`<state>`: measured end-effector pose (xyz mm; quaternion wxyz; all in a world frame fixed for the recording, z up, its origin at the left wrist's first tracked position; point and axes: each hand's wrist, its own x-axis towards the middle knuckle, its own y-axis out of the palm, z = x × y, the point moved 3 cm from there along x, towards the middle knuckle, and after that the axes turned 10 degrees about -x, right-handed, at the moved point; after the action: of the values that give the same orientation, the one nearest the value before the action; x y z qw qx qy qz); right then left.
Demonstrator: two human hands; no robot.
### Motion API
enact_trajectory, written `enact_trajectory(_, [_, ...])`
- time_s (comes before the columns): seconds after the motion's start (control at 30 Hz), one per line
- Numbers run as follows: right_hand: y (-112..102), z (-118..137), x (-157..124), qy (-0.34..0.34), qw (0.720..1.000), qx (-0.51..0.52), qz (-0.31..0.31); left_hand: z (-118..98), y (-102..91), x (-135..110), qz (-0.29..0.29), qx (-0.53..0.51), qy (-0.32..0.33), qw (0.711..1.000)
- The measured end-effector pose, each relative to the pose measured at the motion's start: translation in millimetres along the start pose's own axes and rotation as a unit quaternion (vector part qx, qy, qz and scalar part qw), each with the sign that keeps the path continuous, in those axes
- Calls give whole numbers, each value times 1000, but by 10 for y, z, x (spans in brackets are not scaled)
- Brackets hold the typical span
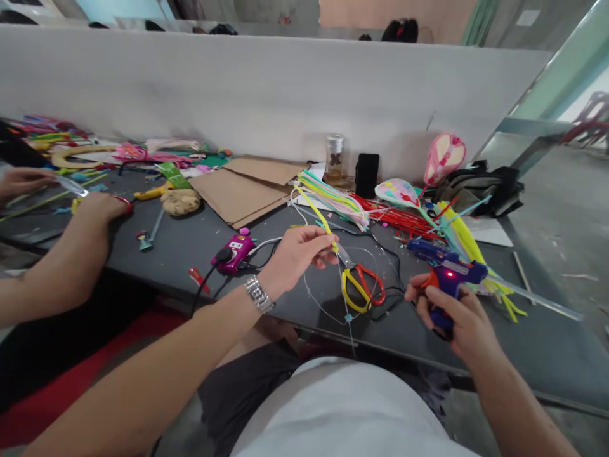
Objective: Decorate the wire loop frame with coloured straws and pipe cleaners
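My left hand (299,252), a metal watch on its wrist, pinches a yellow pipe cleaner (318,214) above the dark table (514,343). My right hand (455,317) grips a blue glue gun (445,266) with a red light lit, its nozzle pointing left. Scissors (362,284) with yellow and red handles lie on the table between my hands. A thin wire loop lies around the scissors.
A purple glue gun (236,249) with a black cord, cardboard sheets (245,187), a bundle of coloured pipe cleaners (339,198), red sticks, a glass jar (334,156) and a black bag (483,187) lie about. Another person's hands (98,206) work at the left with scissors.
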<state>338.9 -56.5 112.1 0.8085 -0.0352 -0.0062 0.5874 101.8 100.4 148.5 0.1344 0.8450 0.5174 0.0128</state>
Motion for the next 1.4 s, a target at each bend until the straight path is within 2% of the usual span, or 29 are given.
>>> enact_trajectory(0.13, [248, 150, -90, -52, 996, -69, 23, -57, 91, -78, 10, 12, -7, 1000])
enact_trajectory(0.3, [366, 142, -200, -62, 985, -160, 21, -107, 159, -141, 18, 12, -12, 1000])
enact_trajectory(0.57, [396, 80, -252, -92, 966, -235, 49, -92, 231, -160, 34, 7, -5, 999])
enact_trajectory(1.07, [348, 16, -259, -126, 945, -299, 36, -67, 262, -138, 44, -11, -6, 999])
enact_trajectory(1.23, [312, -6, -260, -137, 945, -295, 23, -41, 264, -120, 52, -15, 1, 999])
enact_trajectory(1.4, [318, 35, -253, -118, 949, -290, 25, -24, 285, -112, 55, -16, 7, 998])
